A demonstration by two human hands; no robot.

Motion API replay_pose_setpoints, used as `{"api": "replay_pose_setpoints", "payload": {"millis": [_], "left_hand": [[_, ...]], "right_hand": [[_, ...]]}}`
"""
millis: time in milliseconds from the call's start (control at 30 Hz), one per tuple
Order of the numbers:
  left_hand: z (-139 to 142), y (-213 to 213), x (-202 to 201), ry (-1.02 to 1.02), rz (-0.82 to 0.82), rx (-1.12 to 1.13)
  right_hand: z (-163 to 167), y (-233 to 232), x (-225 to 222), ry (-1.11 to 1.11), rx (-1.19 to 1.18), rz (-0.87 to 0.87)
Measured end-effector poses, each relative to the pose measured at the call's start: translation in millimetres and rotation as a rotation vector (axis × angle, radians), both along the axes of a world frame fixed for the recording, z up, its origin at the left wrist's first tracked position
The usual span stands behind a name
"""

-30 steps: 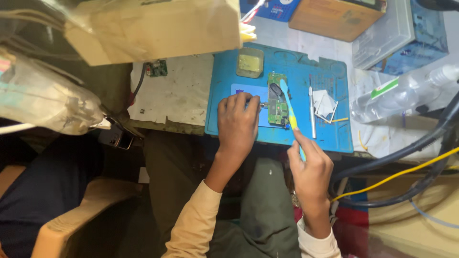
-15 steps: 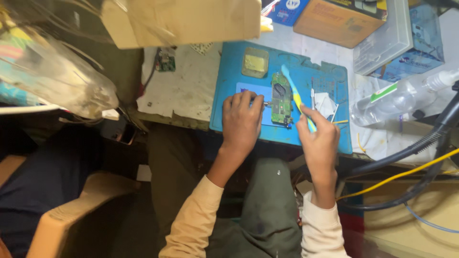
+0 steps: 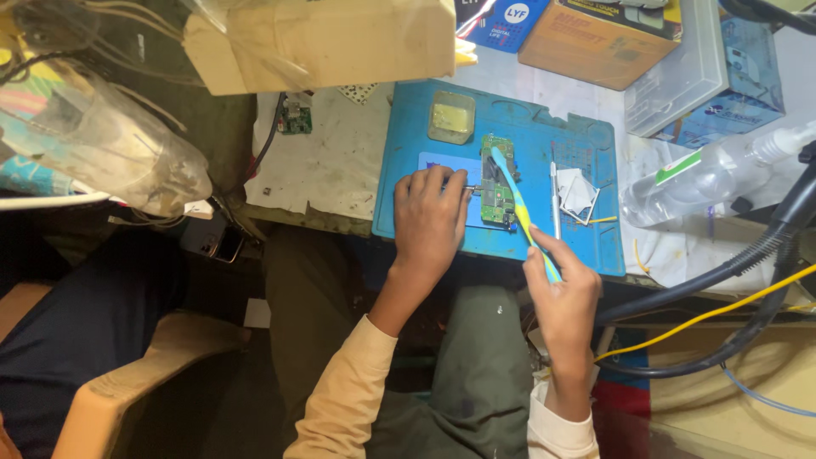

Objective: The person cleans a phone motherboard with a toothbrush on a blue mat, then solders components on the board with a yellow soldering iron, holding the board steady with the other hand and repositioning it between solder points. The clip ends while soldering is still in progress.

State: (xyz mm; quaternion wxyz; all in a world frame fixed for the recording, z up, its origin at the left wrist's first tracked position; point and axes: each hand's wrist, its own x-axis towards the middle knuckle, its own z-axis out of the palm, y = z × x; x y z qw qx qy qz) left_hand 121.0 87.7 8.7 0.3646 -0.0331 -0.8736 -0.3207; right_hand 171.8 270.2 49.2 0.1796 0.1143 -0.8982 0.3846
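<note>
Our right hand (image 3: pixel 563 285) grips the toothbrush (image 3: pixel 518 208); we scrub the board (image 3: pixel 497 180) lightly while the left hand (image 3: pixel 429 217) pins it with tweezers (image 3: pixel 469 186).

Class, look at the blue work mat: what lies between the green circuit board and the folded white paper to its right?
In the head view, a slim silver tool lies upright on the blue mat between the circuit board and the white paper. The toothbrush also crosses the board's edge.

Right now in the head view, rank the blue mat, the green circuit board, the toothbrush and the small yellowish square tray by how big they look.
1. blue mat, by far
2. toothbrush, longest but thin
3. green circuit board
4. yellowish square tray
The board and tray look close in area, so their order is unsure.
</note>
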Motion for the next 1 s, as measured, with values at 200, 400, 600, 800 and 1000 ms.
{"api": "replay_pose_setpoints", "payload": {"millis": [200,400,600,800,1000], "left_hand": [[11,3,-21,-0.016,-0.118,0.122],[3,6,-35,-0.018,-0.104,0.157],[2,4,-47,-0.128,-0.112,0.21],[5,-9,-54,-0.225,-0.225,0.148],[-4,-8,-54,-0.161,-0.224,0.156]], "right_hand": [[-23,0,19,-0.006,-0.124,-0.006],[-23,18,19,-0.14,-0.365,-0.069],[-15,21,8,-0.234,-0.418,-0.069],[-17,22,-3,-0.181,-0.319,-0.039],[-10,9,-12,0.01,0.032,0.028]]}}
